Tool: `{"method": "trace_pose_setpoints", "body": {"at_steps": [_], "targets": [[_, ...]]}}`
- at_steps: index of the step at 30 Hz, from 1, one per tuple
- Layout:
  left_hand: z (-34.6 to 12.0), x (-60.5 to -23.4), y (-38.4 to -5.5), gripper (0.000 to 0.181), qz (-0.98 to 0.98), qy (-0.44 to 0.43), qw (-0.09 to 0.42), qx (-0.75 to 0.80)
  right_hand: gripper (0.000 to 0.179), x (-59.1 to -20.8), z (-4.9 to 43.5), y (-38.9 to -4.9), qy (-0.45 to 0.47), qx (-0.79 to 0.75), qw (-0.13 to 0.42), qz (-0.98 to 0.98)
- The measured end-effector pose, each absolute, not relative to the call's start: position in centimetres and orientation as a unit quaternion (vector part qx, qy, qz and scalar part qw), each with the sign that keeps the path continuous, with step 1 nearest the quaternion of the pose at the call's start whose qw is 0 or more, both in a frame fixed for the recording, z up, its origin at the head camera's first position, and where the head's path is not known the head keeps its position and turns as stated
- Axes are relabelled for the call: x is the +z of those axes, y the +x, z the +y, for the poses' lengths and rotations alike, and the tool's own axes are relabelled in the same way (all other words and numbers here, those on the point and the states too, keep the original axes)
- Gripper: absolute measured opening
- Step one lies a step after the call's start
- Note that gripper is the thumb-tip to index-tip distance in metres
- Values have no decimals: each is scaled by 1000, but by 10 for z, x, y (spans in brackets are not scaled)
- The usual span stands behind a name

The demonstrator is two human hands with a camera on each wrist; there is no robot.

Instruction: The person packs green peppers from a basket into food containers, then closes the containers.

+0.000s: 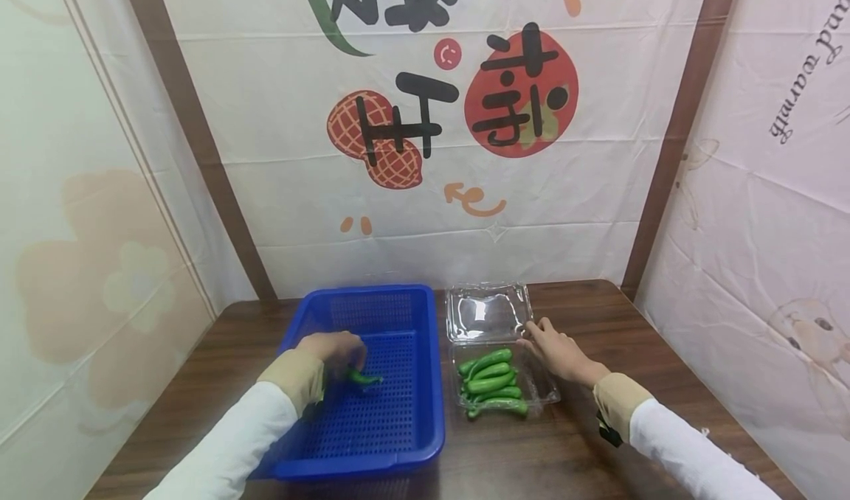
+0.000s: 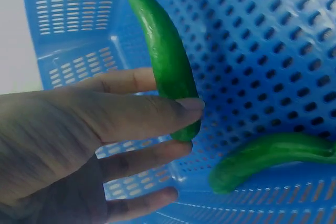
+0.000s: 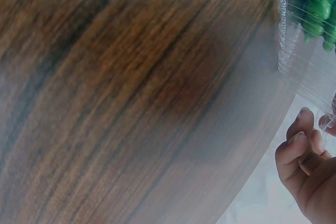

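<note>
My left hand (image 1: 335, 349) is inside a blue plastic basket (image 1: 434, 389). Between its thumb and fingers it pinches a small green cucumber (image 2: 165, 51), near the lower end in the left wrist view. Another green cucumber (image 2: 273, 156) lies against the basket's wall. To the right of the basket, a clear plastic box (image 1: 541, 389) holds several more green cucumbers (image 1: 491, 384), its lid (image 1: 488, 316) folded back behind it. At the box's right edge, near the hinge, my right hand (image 1: 558, 349) pinches the plastic with curled fingers (image 3: 294, 153).
A brown wood-grain table (image 1: 584, 448) carries both containers. Behind it hangs a white printed cloth (image 1: 412, 242), with more cloth at both sides. The basket has a raised, slotted wall all round.
</note>
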State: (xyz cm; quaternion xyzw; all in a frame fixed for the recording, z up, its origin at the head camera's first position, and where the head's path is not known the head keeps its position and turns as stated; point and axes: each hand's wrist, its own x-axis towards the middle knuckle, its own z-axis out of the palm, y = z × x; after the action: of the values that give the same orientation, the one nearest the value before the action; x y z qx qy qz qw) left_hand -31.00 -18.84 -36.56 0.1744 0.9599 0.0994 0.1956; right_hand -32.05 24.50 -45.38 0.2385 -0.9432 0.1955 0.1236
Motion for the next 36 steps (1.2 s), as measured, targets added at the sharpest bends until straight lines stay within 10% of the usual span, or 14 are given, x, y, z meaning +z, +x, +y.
{"method": "trace_pose_setpoints", "body": {"at_steps": [14, 36], "targets": [[-174, -347, -334, 28, 927, 307, 189, 103, 16, -455, 246, -322, 227, 184, 112, -950], [-128, -336, -336, 19, 895, 428, 31, 123, 16, -452, 243, -322, 226, 175, 116, -951]]}}
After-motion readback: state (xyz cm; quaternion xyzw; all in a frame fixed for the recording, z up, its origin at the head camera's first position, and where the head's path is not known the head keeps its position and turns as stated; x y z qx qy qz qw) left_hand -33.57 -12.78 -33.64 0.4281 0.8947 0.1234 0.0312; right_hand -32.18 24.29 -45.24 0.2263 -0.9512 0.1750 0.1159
